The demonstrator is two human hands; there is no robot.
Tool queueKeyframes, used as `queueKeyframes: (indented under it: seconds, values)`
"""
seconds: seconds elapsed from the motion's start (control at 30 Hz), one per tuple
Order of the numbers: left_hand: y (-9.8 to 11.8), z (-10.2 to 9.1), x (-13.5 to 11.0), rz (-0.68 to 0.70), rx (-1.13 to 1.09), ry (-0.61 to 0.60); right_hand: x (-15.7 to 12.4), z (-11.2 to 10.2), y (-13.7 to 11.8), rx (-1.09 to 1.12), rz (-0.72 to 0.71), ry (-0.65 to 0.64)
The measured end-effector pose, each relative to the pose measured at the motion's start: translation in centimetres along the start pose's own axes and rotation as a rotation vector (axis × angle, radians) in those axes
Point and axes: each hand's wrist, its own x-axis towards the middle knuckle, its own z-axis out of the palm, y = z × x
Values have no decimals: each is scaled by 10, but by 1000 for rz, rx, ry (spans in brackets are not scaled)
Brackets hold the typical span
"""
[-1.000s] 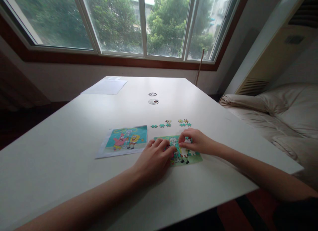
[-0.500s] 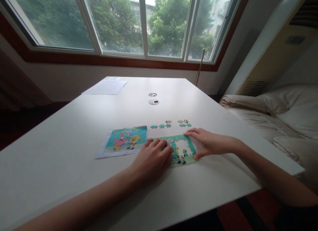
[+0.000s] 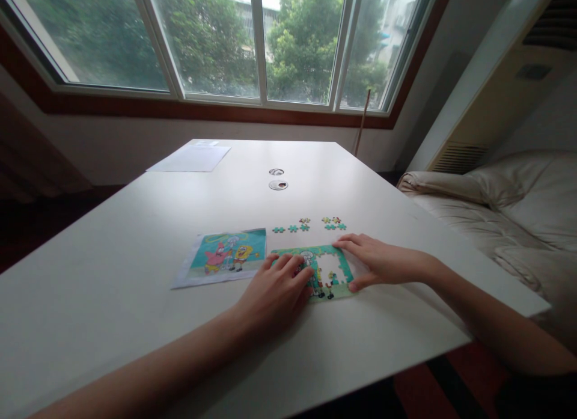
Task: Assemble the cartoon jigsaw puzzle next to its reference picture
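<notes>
A jigsaw puzzle [image 3: 318, 281] with a green border and cartoon figures lies flat on the white table [image 3: 157, 323]. A white gap with jagged edges shows in its right part. My left hand [image 3: 283, 284] rests on the puzzle's left part, fingers laid over it and hiding that area. At the right edge, my right hand [image 3: 378, 259] touches the puzzle, its fingertips near the upper corner and its thumb lower down, spread apart. Several loose puzzle pieces [image 3: 293, 228] lie beyond the puzzle, with another group of pieces [image 3: 333, 226] farther right.
Left of the puzzle lies a printed cartoon picture [image 3: 229, 253]. A white paper sheet [image 3: 192, 159] is at the far left of the table. Two round inserts [image 3: 278, 185] sit in the tabletop. A sofa [image 3: 487, 208] stands right, and windows [image 3: 216, 40] are ahead.
Both hands keep nearly the same places on the puzzle. The view has shifted very slightly; the pieces and the printed picture stay where they were.
</notes>
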Motion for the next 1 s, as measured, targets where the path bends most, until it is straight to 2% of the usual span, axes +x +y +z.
queueKeyframes:
  seconds: [0.3, 0.47, 0.57, 0.7, 0.87, 1.0]
  values:
    - [1, 3, 1, 31, -13, 23, 0, -1, 0, -10, 16, -21]
    - [2, 3, 1, 28, -36, 46, 9, -14, 4, 53, -64, -11]
    - [2, 4, 0, 29, -46, 59, 28, -25, 14, 68, -103, 67]
    - [2, 6, 0, 30, -53, 58, 67, -32, 32, 1, -84, 171]
    - [2, 6, -1, 21, -63, 51, 109, -26, 44, 63, -5, 248]
    - [3, 5, -1, 21, -67, 53, 128, -18, 41, 106, 4, 242]
